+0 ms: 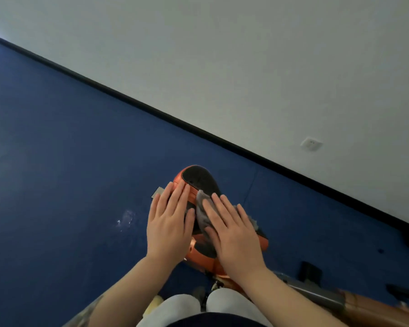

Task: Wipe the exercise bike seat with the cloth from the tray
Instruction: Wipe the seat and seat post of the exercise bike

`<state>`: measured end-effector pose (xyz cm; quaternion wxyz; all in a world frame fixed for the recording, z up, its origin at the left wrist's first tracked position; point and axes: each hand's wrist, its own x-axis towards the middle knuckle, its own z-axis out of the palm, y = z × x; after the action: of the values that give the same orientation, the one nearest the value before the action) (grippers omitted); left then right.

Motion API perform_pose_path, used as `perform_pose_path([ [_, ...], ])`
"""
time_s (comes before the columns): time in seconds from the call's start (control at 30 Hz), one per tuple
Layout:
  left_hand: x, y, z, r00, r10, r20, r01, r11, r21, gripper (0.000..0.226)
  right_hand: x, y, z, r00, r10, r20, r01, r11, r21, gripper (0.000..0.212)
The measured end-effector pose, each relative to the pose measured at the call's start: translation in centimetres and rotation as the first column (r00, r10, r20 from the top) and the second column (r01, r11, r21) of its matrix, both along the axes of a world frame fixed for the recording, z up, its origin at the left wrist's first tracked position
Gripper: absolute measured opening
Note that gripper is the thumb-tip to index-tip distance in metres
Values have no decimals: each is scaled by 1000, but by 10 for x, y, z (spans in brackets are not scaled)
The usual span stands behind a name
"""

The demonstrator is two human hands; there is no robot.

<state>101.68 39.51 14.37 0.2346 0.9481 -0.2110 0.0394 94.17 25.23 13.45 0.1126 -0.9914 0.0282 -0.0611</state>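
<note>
The exercise bike seat point(198, 179) is black on top with orange sides and sits low in the middle of the head view. My right hand point(232, 232) lies flat on a grey cloth point(202, 208), pressing it onto the seat's top. My left hand point(169, 223) rests flat on the seat's left orange side, fingers together and extended, holding nothing. Most of the seat's rear is hidden under both hands. No tray is in view.
Blue floor mats point(69, 161) surround the bike. A white wall point(246, 67) with a black skirting and a socket point(311, 143) runs diagonally behind. Orange and grey bike frame parts point(316, 293) lie at lower right. My knees point(198, 305) are at the bottom edge.
</note>
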Motion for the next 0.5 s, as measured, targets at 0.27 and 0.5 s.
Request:
perform_pose_path([
  [0.27,-2,-3,-5,999,31,45,-32,999,31,51,-26,-15,-2,987,-159,-26,161,980,113,51],
  [0.5,-1,-2,-2,998,45,44,-48,998,52,53,-37,-31,-4,995,-70,-71,81,983,163,55],
])
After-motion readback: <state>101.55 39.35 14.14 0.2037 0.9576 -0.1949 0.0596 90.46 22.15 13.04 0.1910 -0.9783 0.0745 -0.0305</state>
